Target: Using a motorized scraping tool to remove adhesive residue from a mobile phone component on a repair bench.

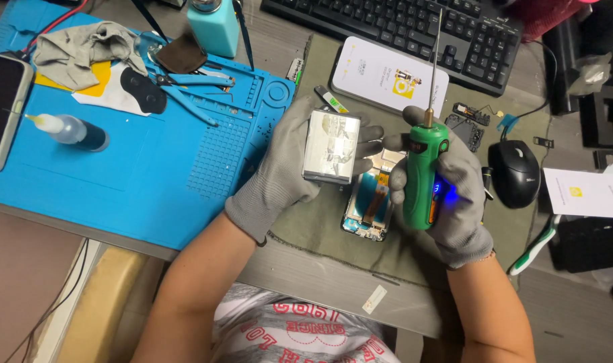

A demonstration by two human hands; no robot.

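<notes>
My left hand point(279, 168), in a grey glove, holds a flat silver phone battery point(331, 146) up over the desk. My right hand point(447, 195), also gloved, grips a green electric screwdriver point(422, 176) with its long thin bit pointing up and away and a blue light lit on its side. Its fingertips touch the battery's right edge. Below both hands an opened phone frame point(368, 208) lies on a dark green cloth mat point(320, 222), partly hidden by them.
A blue repair mat point(118, 175) at left carries a small glue bottle point(71, 129), tweezers point(185, 91), a grey rag point(84, 47) and a teal dispenser bottle point(213, 23). A phone point(0, 107) lies far left. A white phone point(387, 75), keyboard point(400, 30), small parts point(469, 121) and black mouse point(515, 171) are behind.
</notes>
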